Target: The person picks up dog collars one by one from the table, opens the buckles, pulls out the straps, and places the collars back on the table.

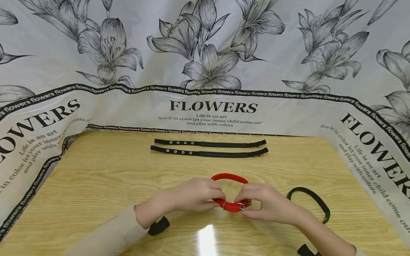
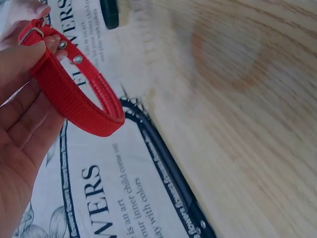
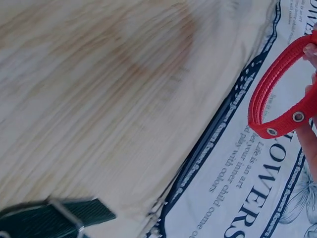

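Both hands hold a red collar (image 1: 229, 177) bent into a loop above the table. My left hand (image 1: 200, 193) pinches it on one side of the metal buckle (image 1: 241, 206), and my right hand (image 1: 272, 202) pinches it at the buckle end. In the left wrist view, the thumb and fingers of the left hand (image 2: 22, 109) grip the red webbing (image 2: 79, 109) near a metal loop. Ringed eyelets show along the red strap (image 3: 282, 124) in the right wrist view, where fingers (image 3: 308, 148) of a hand appear at the edge.
Two black collars (image 1: 224, 154) with eyelets lie straight, side by side, at the back of the wooden table (image 1: 105, 167). A dark curved collar (image 1: 315, 197) lies to the right, beyond the right wrist. Flower-printed cloth (image 1: 211, 124) borders the table at the back and sides.
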Motion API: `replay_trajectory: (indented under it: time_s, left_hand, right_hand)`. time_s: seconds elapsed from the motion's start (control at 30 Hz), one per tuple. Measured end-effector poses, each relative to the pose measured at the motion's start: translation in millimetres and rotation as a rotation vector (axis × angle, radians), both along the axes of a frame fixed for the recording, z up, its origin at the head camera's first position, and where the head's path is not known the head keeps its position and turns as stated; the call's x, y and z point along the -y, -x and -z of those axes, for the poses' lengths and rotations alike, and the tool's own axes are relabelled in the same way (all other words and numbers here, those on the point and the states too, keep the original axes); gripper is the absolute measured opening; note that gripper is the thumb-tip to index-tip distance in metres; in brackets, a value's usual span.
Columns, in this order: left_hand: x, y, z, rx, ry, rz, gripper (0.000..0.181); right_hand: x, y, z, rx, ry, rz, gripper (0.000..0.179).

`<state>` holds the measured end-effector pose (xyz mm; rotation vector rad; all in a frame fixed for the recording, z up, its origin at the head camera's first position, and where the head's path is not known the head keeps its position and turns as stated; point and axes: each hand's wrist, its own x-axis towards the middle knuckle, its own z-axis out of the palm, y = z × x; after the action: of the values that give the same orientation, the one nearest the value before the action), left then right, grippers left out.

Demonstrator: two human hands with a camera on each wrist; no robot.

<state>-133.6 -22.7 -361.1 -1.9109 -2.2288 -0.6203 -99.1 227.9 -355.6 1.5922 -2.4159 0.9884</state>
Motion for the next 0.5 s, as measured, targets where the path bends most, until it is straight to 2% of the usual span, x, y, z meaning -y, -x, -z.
replay_trajectory:
  time_s: [0.17,0.3,0.5]
  left_hand:
    - [17.4,-3.9,-6.1,0.026,-0.041,-0.041,0.018]
    - [28.5,-7.0,-8.2,-0.011,-0.1,-0.073,0.025]
    - [37.0,-10.0,-6.4,-0.043,-0.212,-0.102,0.026]
  right_hand:
    - [17,2.6,-4.7,-0.023,0.046,0.006,0.033]
    - [26,4.5,-9.1,-0.019,0.069,0.014,0.03]
    - [33,6.8,-13.6,0.007,0.081,0.019,0.031]
